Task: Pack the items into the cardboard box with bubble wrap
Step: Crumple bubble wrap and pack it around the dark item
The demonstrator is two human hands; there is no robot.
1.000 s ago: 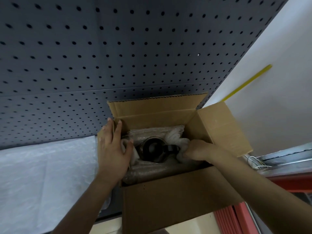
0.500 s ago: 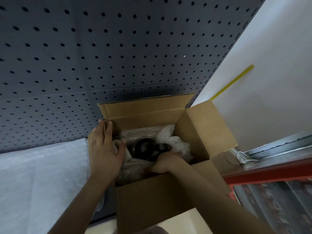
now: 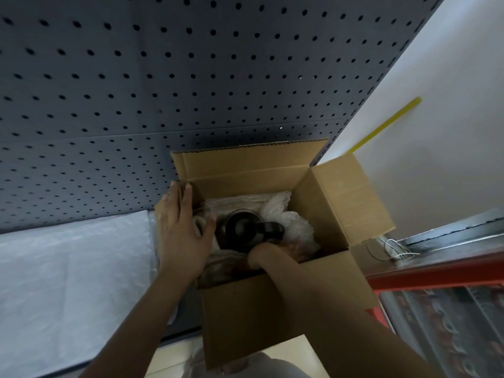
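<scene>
Since the frame a second ago, the right hand [image 3: 263, 253] has shifted from the right side of the cardboard box [image 3: 272, 309] to its near wall, just below the dark jug [image 3: 242, 231]. Its fingers reach down into the bubble wrap [image 3: 283, 214] and are hidden, so whether that grip is released or clenched cannot be told. The left hand [image 3: 181, 233] has hardly moved: it rests on the box's left flap, fingers straight and lying along the flap, thumb hooked over the rim against the wrap, a released grip holding nothing. The jug sits upright in the middle of the box, mouth up, handle pointing right, with wrap bunched around it on all sides. All flaps stand open. A white foam sheet [image 3: 71, 282] lies on the counter to the left, just beside the box. Behind rises a grey pegboard [image 3: 191, 77].
</scene>
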